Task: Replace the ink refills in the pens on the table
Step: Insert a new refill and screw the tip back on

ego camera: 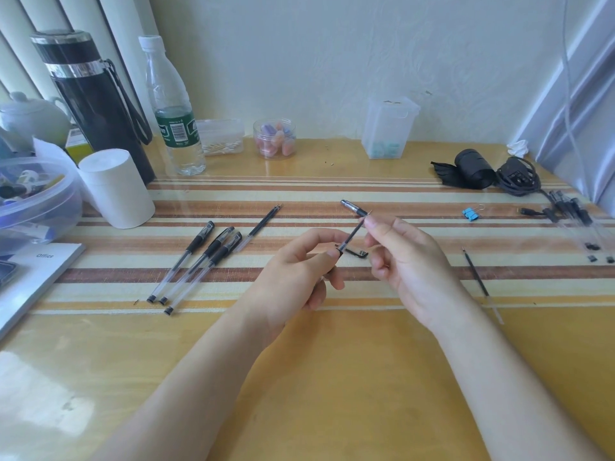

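While my left hand (299,271) curled round a pen barrel (336,253), thumb and forefinger clamped at its dark mouth and the rest of it hidden in my palm, my right hand (406,257) pinched the upper end of the refill (351,235) between thumb and forefinger, with the other fingers loosely bent. That refill was a thin, straight, dark rod that slanted from my left fingertips up to my right ones, held above the table (332,377).

Just beyond my right fingertips lay a short nib section (354,207), dark with a shiny rounded end. Under the refill, between my two sets of fingers, a small black pen piece (357,252) lay flat on the striped cloth (382,194), which had a coarse weave in brown, cream and orange bands.

Well left of my left fingers three pens (196,264) lay side by side, clear-bodied with black rubbery grips, and two spare refills (263,221) lay just beyond them. Right of my right wrist lay a single used refill (479,281), slim and dark. Farther right sat a blue binder clip (471,213).

The widest open stretch was the glossy yellow tabletop beneath my forearms.
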